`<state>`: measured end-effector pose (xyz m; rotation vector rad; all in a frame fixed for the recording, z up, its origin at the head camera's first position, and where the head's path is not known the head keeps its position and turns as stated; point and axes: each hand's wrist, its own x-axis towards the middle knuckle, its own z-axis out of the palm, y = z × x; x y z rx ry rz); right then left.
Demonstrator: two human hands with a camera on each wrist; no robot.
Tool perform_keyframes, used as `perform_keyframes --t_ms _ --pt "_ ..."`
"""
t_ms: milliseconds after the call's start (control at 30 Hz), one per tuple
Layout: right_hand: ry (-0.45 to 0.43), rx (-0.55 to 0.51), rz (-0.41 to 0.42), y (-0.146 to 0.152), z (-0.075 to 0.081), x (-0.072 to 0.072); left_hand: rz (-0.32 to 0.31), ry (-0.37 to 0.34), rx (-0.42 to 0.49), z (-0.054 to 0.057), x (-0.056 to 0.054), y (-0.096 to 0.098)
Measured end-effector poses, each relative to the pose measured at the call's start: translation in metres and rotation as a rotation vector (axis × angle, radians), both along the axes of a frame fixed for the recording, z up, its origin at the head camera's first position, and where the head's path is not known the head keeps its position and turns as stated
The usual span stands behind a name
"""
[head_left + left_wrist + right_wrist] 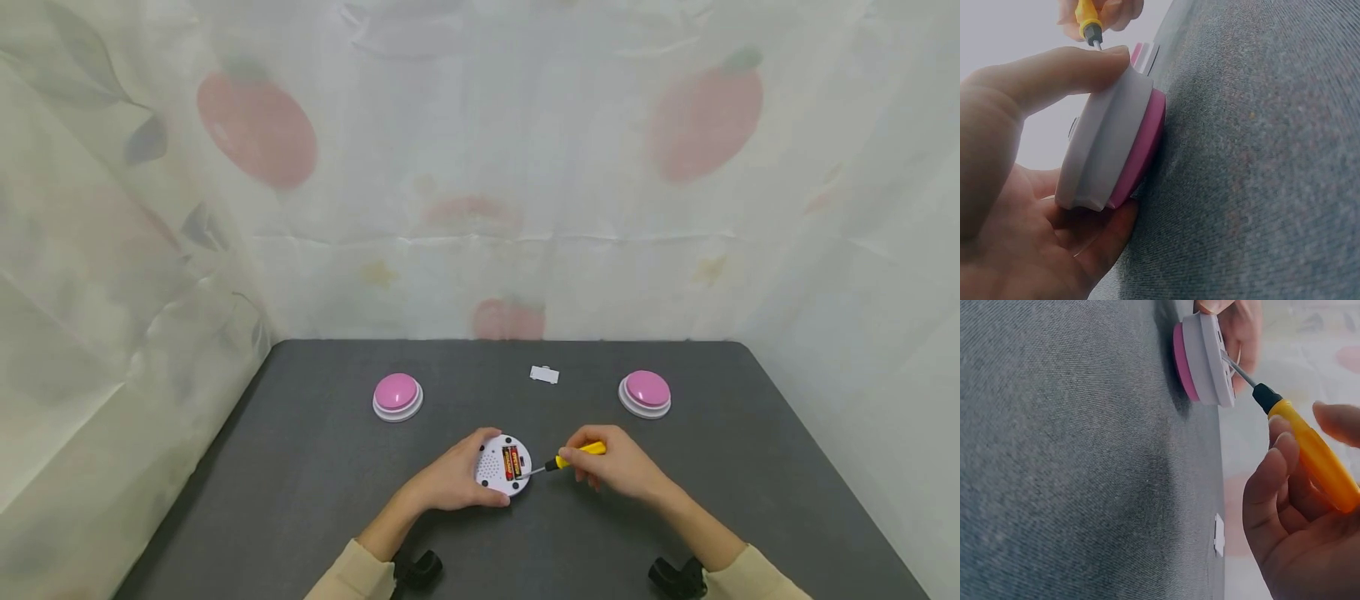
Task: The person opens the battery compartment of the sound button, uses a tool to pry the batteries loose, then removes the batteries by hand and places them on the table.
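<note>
My left hand grips a round white buzzer button by its rim, with the underside turned up. In the left wrist view its pink cap faces down toward the table. Two red-and-black batteries sit in the uncovered compartment. My right hand holds a screwdriver with a yellow and black handle. The metal shaft reaches into the compartment, its tip at the end of the batteries. The fingers of the right hand lie around the handle in the right wrist view.
A small white battery cover lies on the dark grey table beyond the hands. Pink-topped buttons stand at the back left and back right. A fruit-print curtain hangs behind the table.
</note>
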<state>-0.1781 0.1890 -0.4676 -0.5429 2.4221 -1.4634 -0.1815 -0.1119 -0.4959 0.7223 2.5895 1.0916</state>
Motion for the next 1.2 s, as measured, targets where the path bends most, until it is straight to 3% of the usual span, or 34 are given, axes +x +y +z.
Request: perform_keyframes --t_ms 200,300,467,567,867,1200 --pt "-0.014 -0.001 -0.018 0.0 -0.001 0.005 -0.004 0.002 0.011 0.002 0.001 0.001" --pt "0.064 0.01 -0.034 -0.001 -0.002 0.009 -0.003 0.005 0.008 0.002 0.001 0.0" --pt "0.267 0.053 -0.06 -0.001 -0.006 0.014 -0.001 0.006 0.008 0.001 0.0 0.0" --pt "0.321 0.05 -0.06 0.0 -0.009 0.016 -0.004 0.01 0.01 0.001 0.0 0.0" --pt "0.33 0.004 -0.056 0.005 -0.015 0.019 -0.004 0.01 0.016 0.002 0.0 0.0" --pt "0.269 -0.027 -0.064 0.009 -0.014 0.019 -0.007 -0.016 0.011 0.004 0.0 0.0"
